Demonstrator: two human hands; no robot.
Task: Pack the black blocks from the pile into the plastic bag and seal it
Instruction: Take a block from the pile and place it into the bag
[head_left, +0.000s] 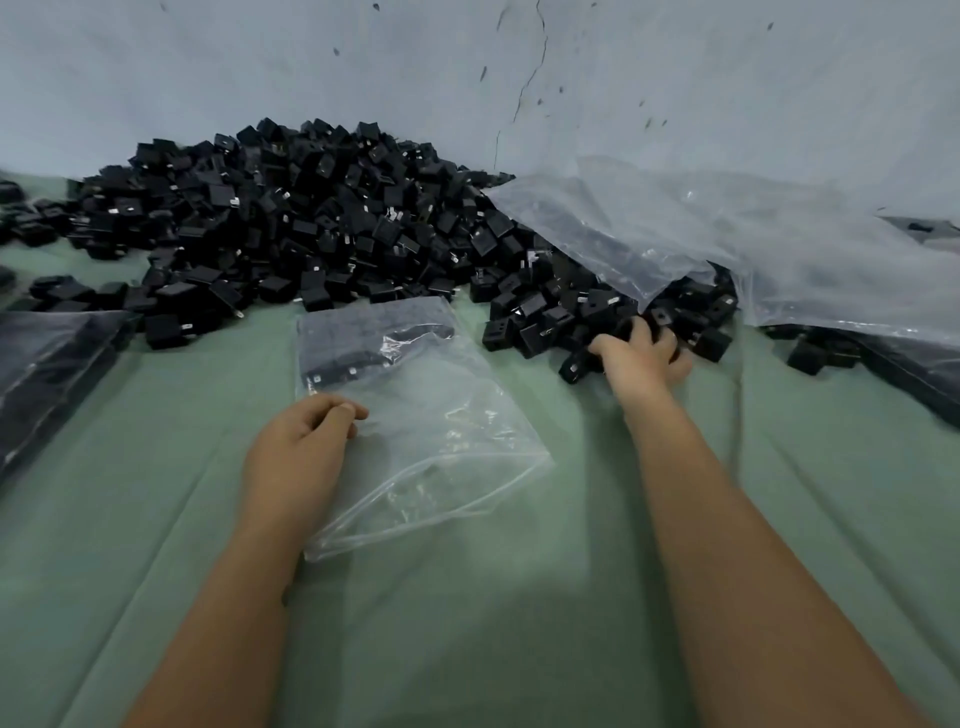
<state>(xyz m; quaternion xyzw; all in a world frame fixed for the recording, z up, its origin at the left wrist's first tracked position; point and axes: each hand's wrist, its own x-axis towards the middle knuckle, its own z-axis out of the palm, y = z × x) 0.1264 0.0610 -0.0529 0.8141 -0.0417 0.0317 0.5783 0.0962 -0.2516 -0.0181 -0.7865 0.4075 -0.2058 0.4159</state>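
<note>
Fingers of the right hand curled into the near edge of the pile, closing on black blocks. Left hand pinched the plastic bag by its left edge, thumb against fingertips. Bag lay flat on the green surface, a few blocks already at its far end. Step in hand, by my reading: gathering a handful. Next calls for lifting the bag mouth open to receive it. Large clear sheet draped the pile's right side.
</note>
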